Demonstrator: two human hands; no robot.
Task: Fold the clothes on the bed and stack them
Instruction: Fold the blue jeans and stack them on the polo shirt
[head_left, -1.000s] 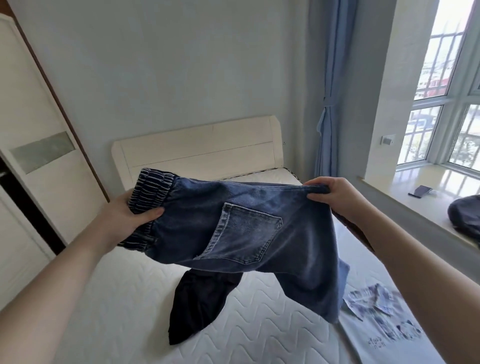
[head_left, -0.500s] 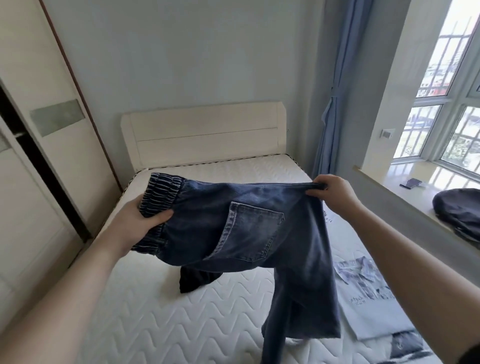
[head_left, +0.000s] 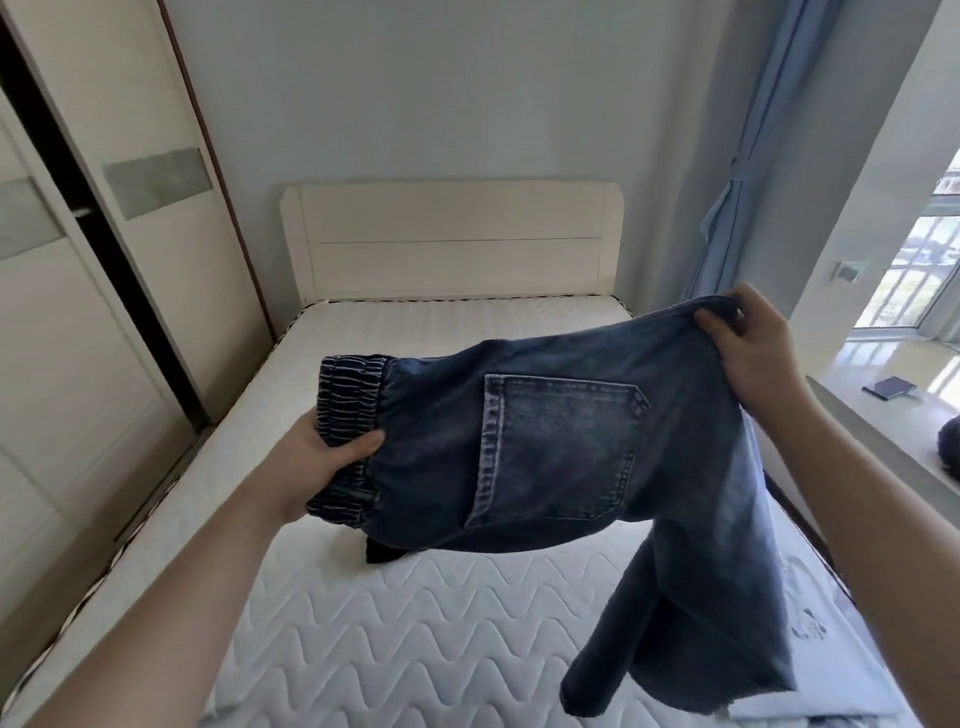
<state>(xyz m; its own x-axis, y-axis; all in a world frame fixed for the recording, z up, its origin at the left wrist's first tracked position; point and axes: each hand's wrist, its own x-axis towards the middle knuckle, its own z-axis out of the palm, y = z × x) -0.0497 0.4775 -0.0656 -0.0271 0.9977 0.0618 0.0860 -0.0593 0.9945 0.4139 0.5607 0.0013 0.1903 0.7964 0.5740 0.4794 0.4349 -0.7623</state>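
The jeans (head_left: 561, 447) hung in the air over the bed (head_left: 363, 623). The left hand (head_left: 317, 467) gripped the waistband, and the right hand (head_left: 753, 348) pinched the far edge. The legs dangled off right, so they could've easily bunched or landed crooked on the shirt (head_left: 810, 623) underneath.

The single head-worn view looks forward and down from the foot of the bed (head_left: 405, 613) toward the headboard (head_left: 452, 239) at 12 o'clock. It sits close above both forearms, with the wardrobe (head_left: 104, 322) at 9 o'clock and the window sill (head_left: 883, 415) at 3 o'clock.
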